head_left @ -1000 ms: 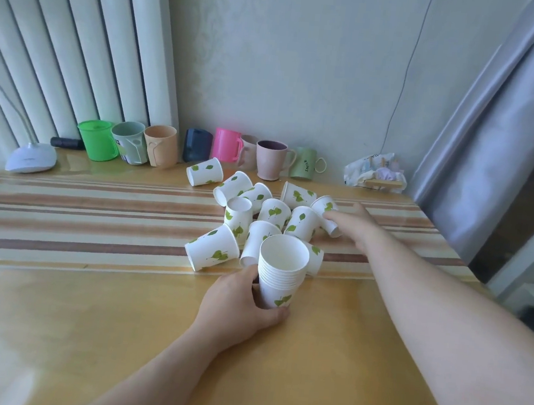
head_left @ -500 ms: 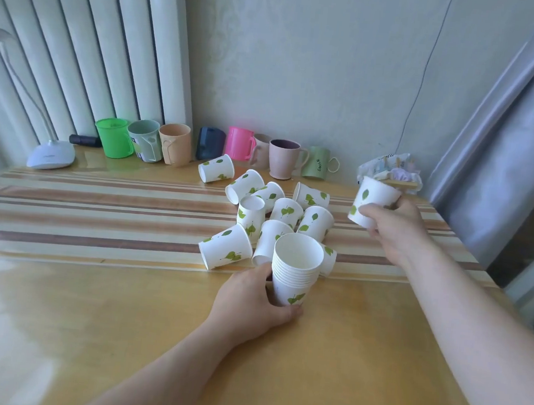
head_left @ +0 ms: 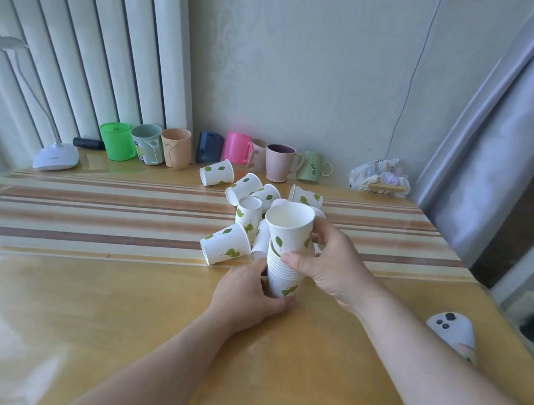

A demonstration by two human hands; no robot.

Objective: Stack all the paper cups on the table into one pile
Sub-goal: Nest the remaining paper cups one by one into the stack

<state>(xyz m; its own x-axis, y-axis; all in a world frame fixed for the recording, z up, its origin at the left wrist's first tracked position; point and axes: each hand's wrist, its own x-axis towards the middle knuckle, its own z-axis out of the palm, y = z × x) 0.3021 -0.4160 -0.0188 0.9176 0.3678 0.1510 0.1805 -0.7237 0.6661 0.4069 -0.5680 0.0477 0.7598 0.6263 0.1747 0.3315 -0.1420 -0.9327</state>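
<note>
I see the right hand point(head_left: 328, 267) has come back from the far right side of the table point(head_left: 119, 302). Half a second ago it held one cup point(head_left: 289, 229) up in the air over there. Now that cup sits partway in the top of the stack point(head_left: 283, 277), tipped a little, and the right hand grips it with thumb in front and fingers behind. The left hand point(head_left: 245, 293) is wrapped around the bottom of the stack, same as before. The stack stands on the table near me. The loose cups point(head_left: 242, 213) lie just behind it. The mugs point(head_left: 173, 147) line the wall.
</note>
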